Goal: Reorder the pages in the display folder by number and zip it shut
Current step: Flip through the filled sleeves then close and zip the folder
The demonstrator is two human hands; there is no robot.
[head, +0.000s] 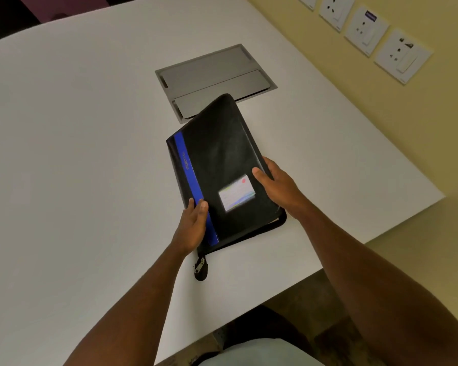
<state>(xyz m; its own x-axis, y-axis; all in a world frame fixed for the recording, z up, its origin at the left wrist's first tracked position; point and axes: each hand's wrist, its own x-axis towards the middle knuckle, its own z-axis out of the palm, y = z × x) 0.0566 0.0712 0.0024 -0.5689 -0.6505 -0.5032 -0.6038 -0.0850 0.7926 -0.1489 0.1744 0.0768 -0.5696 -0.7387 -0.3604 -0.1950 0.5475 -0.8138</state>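
Observation:
A black display folder (220,154) with a blue stripe and a small label card lies closed on the white table (77,154). Its zip is undone along the near edge, where a gap shows, and the metal zip pull (199,266) hangs at the near left corner. My left hand (192,225) grips the folder's near left edge, thumb on the blue stripe. My right hand (276,184) holds the right edge, thumb on top of the cover beside the label. The pages inside are hidden.
A grey metal cable hatch (212,75) is set flush in the table just beyond the folder. A yellow wall with several sockets (365,30) runs along the right. The table's near edge and right corner are close to the folder.

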